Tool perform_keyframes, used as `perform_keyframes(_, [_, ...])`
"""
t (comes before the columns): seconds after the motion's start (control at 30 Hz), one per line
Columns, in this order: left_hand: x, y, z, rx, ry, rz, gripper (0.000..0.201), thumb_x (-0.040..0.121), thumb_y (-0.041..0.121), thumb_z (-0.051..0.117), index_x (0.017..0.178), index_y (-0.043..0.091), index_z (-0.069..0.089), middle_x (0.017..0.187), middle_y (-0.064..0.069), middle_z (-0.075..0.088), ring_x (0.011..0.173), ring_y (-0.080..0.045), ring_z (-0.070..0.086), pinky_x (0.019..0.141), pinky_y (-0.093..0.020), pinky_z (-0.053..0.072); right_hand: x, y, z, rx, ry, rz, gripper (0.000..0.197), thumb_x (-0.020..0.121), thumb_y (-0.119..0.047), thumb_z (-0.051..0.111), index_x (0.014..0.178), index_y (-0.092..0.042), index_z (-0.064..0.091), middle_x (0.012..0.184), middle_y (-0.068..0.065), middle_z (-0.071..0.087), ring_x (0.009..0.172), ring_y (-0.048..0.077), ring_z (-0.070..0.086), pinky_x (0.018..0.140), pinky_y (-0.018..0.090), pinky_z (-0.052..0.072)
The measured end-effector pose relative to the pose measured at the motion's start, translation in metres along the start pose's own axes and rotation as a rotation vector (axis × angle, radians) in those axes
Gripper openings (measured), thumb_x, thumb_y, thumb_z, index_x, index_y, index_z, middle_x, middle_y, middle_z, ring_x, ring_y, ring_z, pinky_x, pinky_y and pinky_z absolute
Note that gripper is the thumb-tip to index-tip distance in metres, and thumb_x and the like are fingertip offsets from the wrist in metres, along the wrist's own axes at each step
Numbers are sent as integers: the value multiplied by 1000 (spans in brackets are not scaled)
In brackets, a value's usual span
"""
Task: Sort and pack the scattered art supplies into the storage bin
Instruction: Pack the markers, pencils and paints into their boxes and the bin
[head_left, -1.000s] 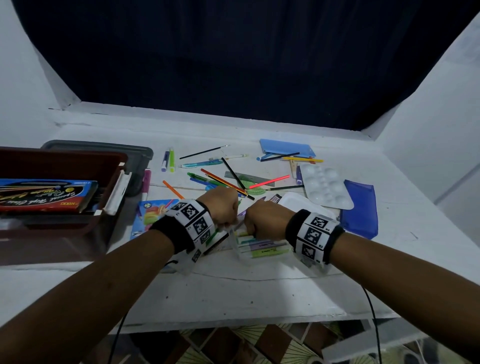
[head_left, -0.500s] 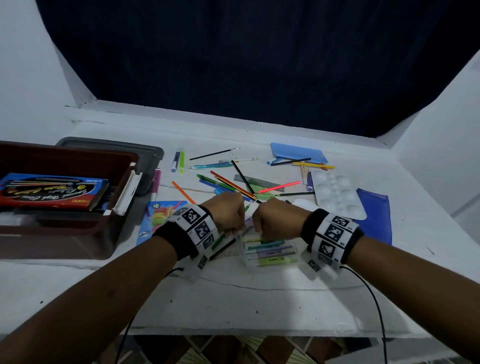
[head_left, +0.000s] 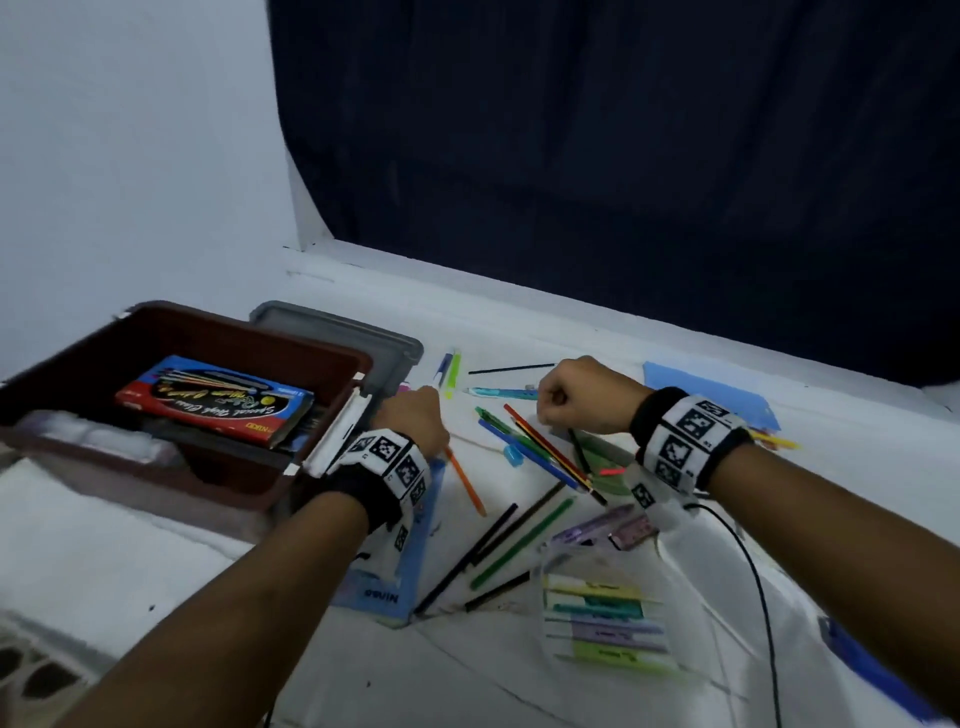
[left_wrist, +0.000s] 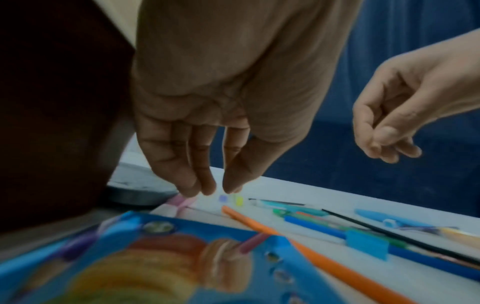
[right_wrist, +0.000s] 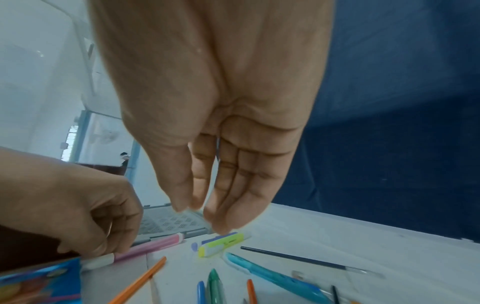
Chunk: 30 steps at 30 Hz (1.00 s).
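Plain indoor room, probably domestic, arranged as a small art desk. White-painted table (head_left: 441, 675) set into a corner against a bare white wall (head_left: 130, 156), with a dark blue curtain (head_left: 623, 156) hung behind. Patterned floor (head_left: 31, 673) visible past the near edge. Coloured pencils (head_left: 545, 448), pens (head_left: 501, 392) and a clear marker pack (head_left: 602, 629) strewn over the top; brown storage bin (head_left: 249, 340) at the left, boxed pencil set (head_left: 218, 400) inside.

My head camera looks forward and down over the white painted table (head_left: 441, 686). Each wrist camera rides low, close above the surface, facing the dark blue fabric curtain (left_wrist: 402, 24). All three views share the slim orange pencil (head_left: 466, 482), centre of the head frame.
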<state>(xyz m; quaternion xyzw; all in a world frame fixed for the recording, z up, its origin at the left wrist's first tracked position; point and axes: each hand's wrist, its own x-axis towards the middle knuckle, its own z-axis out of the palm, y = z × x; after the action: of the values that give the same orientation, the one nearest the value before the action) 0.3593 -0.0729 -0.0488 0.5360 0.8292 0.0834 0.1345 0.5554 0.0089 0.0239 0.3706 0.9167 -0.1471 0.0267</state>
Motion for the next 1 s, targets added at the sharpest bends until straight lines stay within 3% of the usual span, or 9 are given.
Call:
perform_keyframes(0.17, [5, -12, 9, 37, 26, -100, 46, 96, 10, 46, 141, 5, 38, 137, -18, 50, 125, -32, 51, 98, -36, 43, 72, -17, 13, -47, -24, -140, 13, 90, -17, 61, 96, -11, 71, 96, -1, 69, 85, 14, 61, 72, 25, 47])
perform_keyframes(0.37, [10, -17, 14, 32, 48, -152, 55, 89, 6, 51, 142, 12, 41, 124, -20, 60, 114, -36, 59, 95, -43, 50, 138, -30, 36, -81, -46, -183, 35, 89, 3, 47, 111, -13, 70, 120, 8, 65, 105, 24, 61, 79, 25, 43])
perform_keyframes(0.5, [13, -16, 11, -10, 21, -168, 47, 90, 2, 49, 136, 4, 44, 125, -23, 57, 114, -37, 58, 97, -42, 49, 160, -29, 48, -167, -86, -171, 40, 87, 8, 51, 119, -9, 67, 125, 12, 62, 111, 28, 60, 88, 29, 48])
perform_keyframes(0.7, [18, -18, 13, -19, 35, -177, 36, 89, 5, 52, 125, 0, 52, 123, -23, 58, 111, -36, 59, 95, -42, 50, 177, -13, 62, -239, -110, -192, 48, 81, 9, 60, 120, -17, 69, 128, 8, 59, 113, 27, 58, 92, 32, 51])
perform_keyframes(0.77, [18, -16, 12, -53, 69, -156, 36, 90, 5, 50, 125, 1, 51, 120, -22, 59, 110, -35, 59, 93, -39, 50, 179, -10, 66, -235, -97, -205, 42, 81, 5, 63, 116, -17, 70, 126, 5, 60, 112, 26, 58, 94, 33, 50])
perform_keyframes(0.9, [16, -7, 7, -129, 161, -131, 23, 88, 6, 53, 109, 0, 49, 112, -23, 61, 103, -40, 60, 80, -41, 49, 179, -4, 69, -172, -65, -218, 26, 85, -9, 69, 109, -18, 73, 122, 4, 60, 109, 24, 58, 92, 32, 48])
perform_keyframes(1.0, [17, -2, 3, -199, 170, -128, 21, 89, 8, 50, 107, -1, 53, 112, -24, 63, 104, -41, 60, 80, -40, 47, 170, 3, 55, 11, 81, -272, 22, 89, -17, 68, 110, -14, 73, 112, 3, 62, 99, 19, 59, 85, 27, 44])
